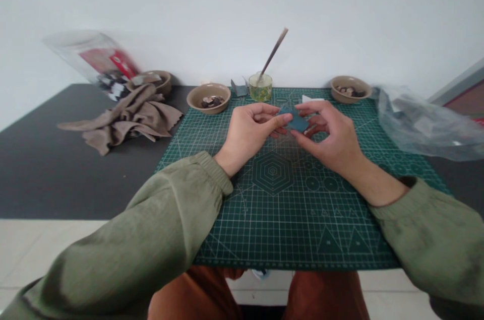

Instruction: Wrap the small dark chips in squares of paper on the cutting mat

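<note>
From where I stand, the left hand (248, 127) comes first, its thumb pressed over the near face of a small blue piece (298, 121), pinching its left end. The piece sits between the two hands, above the green mat (272, 234), its longer side seeming to slope down rightward. Just beyond, equally near, the right hand (335, 132) curls round its right end, thumb below, forefinger above, holding its edges.
</note>
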Demonstrator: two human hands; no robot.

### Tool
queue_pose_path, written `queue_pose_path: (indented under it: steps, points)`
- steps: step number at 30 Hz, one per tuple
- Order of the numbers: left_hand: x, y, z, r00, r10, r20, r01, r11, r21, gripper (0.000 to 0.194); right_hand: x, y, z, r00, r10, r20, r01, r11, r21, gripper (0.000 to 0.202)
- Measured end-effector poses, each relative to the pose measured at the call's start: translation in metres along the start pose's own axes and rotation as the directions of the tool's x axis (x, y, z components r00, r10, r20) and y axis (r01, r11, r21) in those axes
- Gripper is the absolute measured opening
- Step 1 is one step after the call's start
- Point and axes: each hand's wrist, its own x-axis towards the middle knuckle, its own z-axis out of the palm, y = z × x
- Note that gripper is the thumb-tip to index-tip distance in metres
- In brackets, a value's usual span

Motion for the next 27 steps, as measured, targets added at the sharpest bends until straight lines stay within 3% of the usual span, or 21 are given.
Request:
queue_pose_path:
  steps: [5, 8, 18, 27]
  points:
    - [0.0009, -0.0015, -0.001, 1.0, 0.002, 0.012, -0.002, 1.0, -0.021, 0.043, 0.0015, -0.0024, -0.0016, 0.999, -0.032, -0.009, 0.031, 0.999, -0.044, 0.027]
    - [0.0018, -0.0023, -0.0019, 1.0, 0.011, 0.014, -0.011, 1.0, -0.021, 0.045, 0.0022, -0.003, -0.0017, 0.999, 0.03, -0.01, -0.031, 0.999, -0.027, 0.027]
    - [0.0019, -0.0049, -0.0044, 0.996, 0.048, 0.073, -0.045, 0.998, -0.04, 0.033, 0.0054, 0.0037, 0.0, 0.938, 0.345, 0.015, -0.329, 0.879, 0.346, 0.04]
    - [0.0017, -0.0035, -0.0038, 0.991, 0.01, 0.133, 0.006, 0.993, -0.117, 0.037, 0.0087, 0.0067, -0.0024, 0.921, 0.387, 0.051, -0.365, 0.807, 0.464, 0.045]
